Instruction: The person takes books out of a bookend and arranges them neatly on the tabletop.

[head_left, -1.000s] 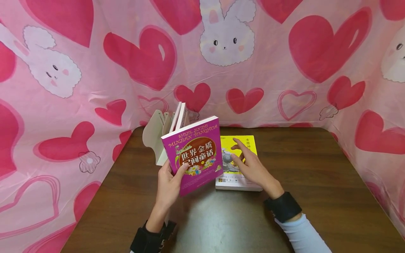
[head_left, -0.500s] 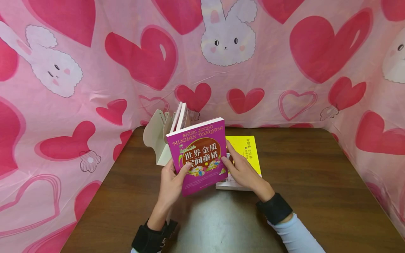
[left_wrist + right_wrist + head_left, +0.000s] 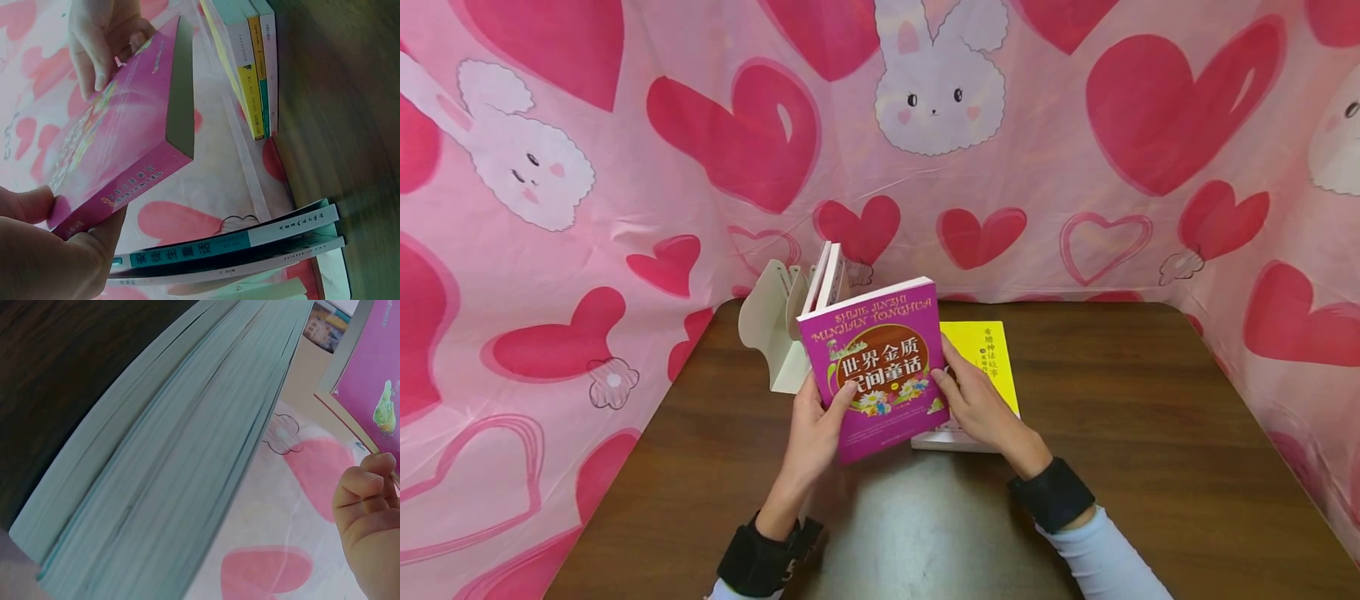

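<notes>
A purple paperback book (image 3: 887,425), its front cover facing me, is held tilted above the table. My left hand (image 3: 812,429) grips its left edge, the thumb lying on the cover. At the right edge my right hand (image 3: 981,408) pinches the book, with its thumb on the front and its fingers going behind. The left wrist view shows the book's printed spine (image 3: 134,184) by the left hand. Behind the right hand lies a stack of books topped by a yellow one (image 3: 996,350), partly covered by the hand and the purple book.
A cream book holder (image 3: 763,321) stands at the back left of the brown table (image 3: 1150,433), with a few upright books (image 3: 830,279) leaning in it. The left wrist view shows a teal-spined book (image 3: 194,250) there. Pink heart-patterned cloth (image 3: 1037,150) encloses the table.
My right hand has come left from over the yellow book and taken hold of the purple book's right edge. The purple book has shifted slightly right with my left hand.
</notes>
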`<state>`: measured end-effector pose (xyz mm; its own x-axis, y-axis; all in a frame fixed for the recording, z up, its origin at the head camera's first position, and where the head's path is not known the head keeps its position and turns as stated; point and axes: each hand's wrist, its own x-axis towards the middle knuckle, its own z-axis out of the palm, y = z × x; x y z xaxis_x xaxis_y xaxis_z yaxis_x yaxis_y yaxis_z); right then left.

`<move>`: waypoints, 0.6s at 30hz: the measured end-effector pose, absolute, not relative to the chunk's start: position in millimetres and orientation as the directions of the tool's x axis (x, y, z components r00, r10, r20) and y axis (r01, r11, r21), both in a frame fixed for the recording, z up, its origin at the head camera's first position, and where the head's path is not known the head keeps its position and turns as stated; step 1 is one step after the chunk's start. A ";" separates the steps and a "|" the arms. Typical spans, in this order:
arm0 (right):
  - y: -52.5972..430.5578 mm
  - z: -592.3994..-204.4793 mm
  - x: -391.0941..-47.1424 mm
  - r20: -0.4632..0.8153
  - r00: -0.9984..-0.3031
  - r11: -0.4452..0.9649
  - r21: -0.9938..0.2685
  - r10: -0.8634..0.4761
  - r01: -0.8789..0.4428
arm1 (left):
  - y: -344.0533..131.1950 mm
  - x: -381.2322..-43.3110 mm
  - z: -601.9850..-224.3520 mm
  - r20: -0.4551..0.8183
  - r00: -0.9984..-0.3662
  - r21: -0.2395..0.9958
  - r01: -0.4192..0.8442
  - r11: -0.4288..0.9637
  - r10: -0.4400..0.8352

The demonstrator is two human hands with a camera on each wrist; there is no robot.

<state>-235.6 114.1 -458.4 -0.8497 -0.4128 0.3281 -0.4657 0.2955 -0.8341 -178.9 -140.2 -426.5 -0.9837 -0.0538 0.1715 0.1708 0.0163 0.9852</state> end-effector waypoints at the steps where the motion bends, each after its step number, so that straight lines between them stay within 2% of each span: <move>1: 114.3 -458.4 -235.7 0.330 -0.851 0.297 -0.834 -0.409 -0.466 | -139.1 -179.5 -426.7 0.176 -0.983 0.984 0.175 0.019 -0.053; 9: 117.5 -458.8 -236.9 0.356 -0.855 0.309 -0.822 -0.376 -0.478 | -129.5 -182.8 -427.1 0.220 -0.975 0.976 0.219 0.017 -0.032; 18: 120.9 -458.8 -237.9 0.326 -0.876 0.326 -0.835 -0.355 -0.443 | -124.5 -186.3 -429.1 0.232 -0.971 0.973 0.232 0.014 -0.052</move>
<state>-237.9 120.9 -458.8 -0.8762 -0.3548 0.3261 -0.4428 0.3256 -0.8354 -186.3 -124.5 -429.1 -0.9712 -0.0525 0.2323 0.2319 0.0141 0.9726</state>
